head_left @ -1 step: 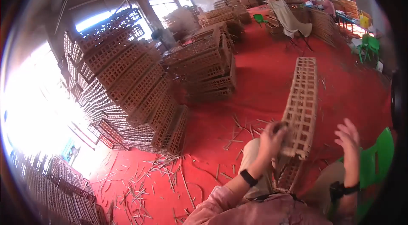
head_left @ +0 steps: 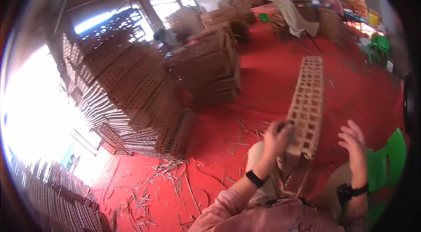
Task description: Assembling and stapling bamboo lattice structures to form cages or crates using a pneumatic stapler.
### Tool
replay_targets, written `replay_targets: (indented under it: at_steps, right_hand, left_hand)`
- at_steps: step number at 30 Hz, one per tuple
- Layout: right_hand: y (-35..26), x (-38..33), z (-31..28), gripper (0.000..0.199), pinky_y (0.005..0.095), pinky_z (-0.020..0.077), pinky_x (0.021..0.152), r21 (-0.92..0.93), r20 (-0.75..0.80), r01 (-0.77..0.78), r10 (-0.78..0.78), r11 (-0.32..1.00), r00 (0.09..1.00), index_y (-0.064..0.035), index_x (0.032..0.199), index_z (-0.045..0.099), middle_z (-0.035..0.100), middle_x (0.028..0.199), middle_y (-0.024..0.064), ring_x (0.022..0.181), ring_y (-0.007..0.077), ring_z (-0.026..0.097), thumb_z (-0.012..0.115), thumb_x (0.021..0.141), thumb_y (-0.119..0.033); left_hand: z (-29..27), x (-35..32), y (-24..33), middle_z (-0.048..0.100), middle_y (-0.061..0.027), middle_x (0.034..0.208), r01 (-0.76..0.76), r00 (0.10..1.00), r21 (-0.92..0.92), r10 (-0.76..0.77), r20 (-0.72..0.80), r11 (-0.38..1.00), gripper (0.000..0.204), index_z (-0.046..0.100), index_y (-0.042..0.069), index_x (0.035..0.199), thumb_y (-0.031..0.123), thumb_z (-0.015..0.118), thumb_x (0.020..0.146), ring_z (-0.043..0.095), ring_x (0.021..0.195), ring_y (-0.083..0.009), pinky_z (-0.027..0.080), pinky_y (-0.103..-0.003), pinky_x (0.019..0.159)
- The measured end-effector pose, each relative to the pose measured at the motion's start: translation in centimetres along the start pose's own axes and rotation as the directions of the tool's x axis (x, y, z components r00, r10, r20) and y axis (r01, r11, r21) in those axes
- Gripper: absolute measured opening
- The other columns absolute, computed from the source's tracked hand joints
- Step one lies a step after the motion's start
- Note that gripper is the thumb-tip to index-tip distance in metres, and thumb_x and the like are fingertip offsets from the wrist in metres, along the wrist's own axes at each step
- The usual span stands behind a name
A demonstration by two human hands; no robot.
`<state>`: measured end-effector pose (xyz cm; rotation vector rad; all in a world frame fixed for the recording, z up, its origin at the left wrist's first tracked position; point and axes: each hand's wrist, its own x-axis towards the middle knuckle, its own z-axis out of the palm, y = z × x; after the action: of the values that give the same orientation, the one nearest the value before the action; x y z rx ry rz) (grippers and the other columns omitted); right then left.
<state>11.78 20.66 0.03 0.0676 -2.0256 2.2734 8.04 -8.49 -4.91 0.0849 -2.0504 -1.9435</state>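
no visible change since the prior frame: your left hand [head_left: 276,138] still grips the lower left edge of the long bamboo lattice panel [head_left: 307,105], upright over your lap. your right hand [head_left: 353,144] stays open, fingers spread, just beside it, apart.

A single head-worn fisheye view looks down and forward from close above the person's lap. It takes in the red carpeted floor [head_left: 280,78] and reaches the far wall, its edges bending outward.
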Motion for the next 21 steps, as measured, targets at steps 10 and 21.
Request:
replay_targets:
  at_steps: [10, 21]
  right_hand:
    - [5.2, 0.2, 2.2, 0.055, 0.0304, 0.0529, 0.081, -0.116, 0.057, -0.332, 0.34, 0.936, 0.939, -0.0005, 0.138, 0.047, 0.06, 0.12, 0.0119, 0.101, 0.0179, 0.064, 0.066, 0.092, -0.024]
    - [12.5, 5.8, -4.9, 0.052, 0.0374, 0.0492, 0.088, -0.783, 0.032, 0.024, 0.001, 0.622, 1.0, -0.0004, 0.127, 0.054, 0.06, 0.119, 0.0134, 0.109, 0.0279, 0.06, 0.073, 0.082, -0.016]
  left_hand:
    - [-7.0, 15.4, 0.4, 0.07, -0.0125, 0.095, -0.512, 0.858, 0.242, 0.506, 0.09, 0.824, 0.037, 0.068, -0.01, 0.104, 0.014, 0.077, 0.079, 0.065, 0.085, -0.0154, 0.053, -0.029, 0.075]
    - [-12.7, 25.2, 0.7, 0.071, -0.0146, 0.108, -0.197, 0.956, 0.053, 0.179, 0.231, 0.979, 0.048, 0.056, -0.007, 0.128, 0.024, 0.065, 0.093, 0.065, 0.102, -0.0196, 0.049, -0.03, 0.094]
